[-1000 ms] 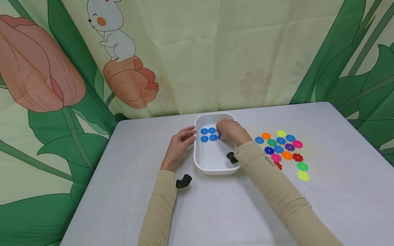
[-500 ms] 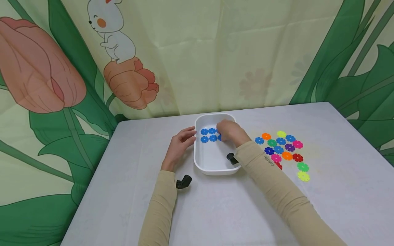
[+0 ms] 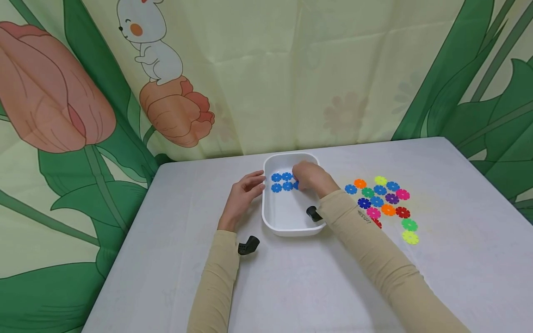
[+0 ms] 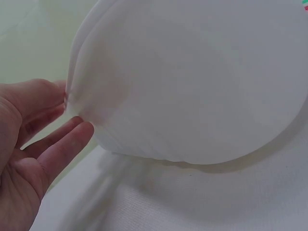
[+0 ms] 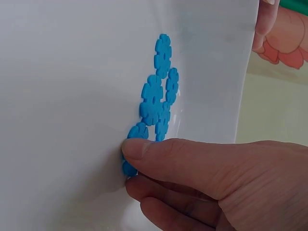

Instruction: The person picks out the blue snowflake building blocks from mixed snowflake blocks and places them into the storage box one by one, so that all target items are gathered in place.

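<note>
A white tray (image 3: 291, 215) is set on the pale worktop (image 3: 158, 277), and blue flower-shaped discs (image 3: 276, 188) are laid inside it in two short rows, towards its far end. At the right-hand end of these rows, a blue disc (image 5: 129, 168) is pinched by the right hand (image 3: 314, 178) between thumb and fingers, low over the tray floor; most of it is covered by the thumb. The tray's left wall is touched from outside by the left hand (image 3: 241, 196), whose fingers are loosely bent and slightly spread.

To the right of the tray, loose coloured discs (image 3: 388, 211) are scattered on the worktop in orange, yellow, green, blue, pink, purple and red. A red one (image 3: 377, 223) is partly hidden by the right sleeve (image 3: 387, 273), which is marked with small dark lettering. A black fitting (image 3: 248, 245) is seen beside the left sleeve (image 3: 216, 277), and another (image 3: 313, 213) is seen at the right cuff, above the tray. Behind the worktop, a cloth (image 3: 266, 92) is hung, printed with tulips, leaves and a white rabbit (image 3: 160, 60).
</note>
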Demonstrator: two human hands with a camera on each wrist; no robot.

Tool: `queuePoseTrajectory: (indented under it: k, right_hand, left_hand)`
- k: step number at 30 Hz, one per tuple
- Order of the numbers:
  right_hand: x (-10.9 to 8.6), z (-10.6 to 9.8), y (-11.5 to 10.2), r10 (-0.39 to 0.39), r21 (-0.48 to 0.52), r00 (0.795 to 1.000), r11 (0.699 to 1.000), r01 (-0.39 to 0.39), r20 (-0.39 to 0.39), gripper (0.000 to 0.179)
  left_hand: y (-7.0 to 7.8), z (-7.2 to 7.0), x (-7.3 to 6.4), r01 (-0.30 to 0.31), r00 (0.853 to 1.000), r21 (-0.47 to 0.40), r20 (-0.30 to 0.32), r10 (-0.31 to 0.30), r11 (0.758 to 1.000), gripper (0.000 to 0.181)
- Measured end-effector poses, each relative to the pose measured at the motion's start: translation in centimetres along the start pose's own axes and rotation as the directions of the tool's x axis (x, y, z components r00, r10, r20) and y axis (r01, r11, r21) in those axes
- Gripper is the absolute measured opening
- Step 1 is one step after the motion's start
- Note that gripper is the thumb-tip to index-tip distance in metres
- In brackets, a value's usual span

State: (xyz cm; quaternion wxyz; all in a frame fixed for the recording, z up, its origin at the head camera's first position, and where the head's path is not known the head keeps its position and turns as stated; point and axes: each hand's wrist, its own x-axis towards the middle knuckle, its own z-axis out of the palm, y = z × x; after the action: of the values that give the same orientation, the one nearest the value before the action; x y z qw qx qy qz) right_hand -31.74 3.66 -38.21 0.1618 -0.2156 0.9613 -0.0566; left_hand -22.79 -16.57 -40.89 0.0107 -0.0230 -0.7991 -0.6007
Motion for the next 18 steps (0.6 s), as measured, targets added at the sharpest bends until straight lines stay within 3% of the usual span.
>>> queuePoseTrajectory:
  k: [2, 9, 18]
  right_hand:
    - [0.0, 0.0, 0.0, 0.004, 0.008, 1.0, 1.0, -0.004, 0.0, 0.023]
    - [0.0, 0.1, 0.0, -0.002, 0.01, 1.0, 1.0, 0.003, -0.005, 0.025]
    - [0.1, 0.0, 0.1, 0.003, 0.014, 1.0, 1.0, -0.003, -0.006, 0.023]
  left_hand:
    - [0.0, 0.0, 0.0, 0.001, 1.0, -0.003, 0.002, -0.001, 1.0, 0.037]
    - [-3.3, -0.1, 1.9, -0.007, 1.0, -0.032, -0.001, 0.007, 0.999, 0.036]
    - [-3.5, 0.0, 1.9, -0.034, 0.999, -0.031, -0.022, 0.034, 0.999, 0.031]
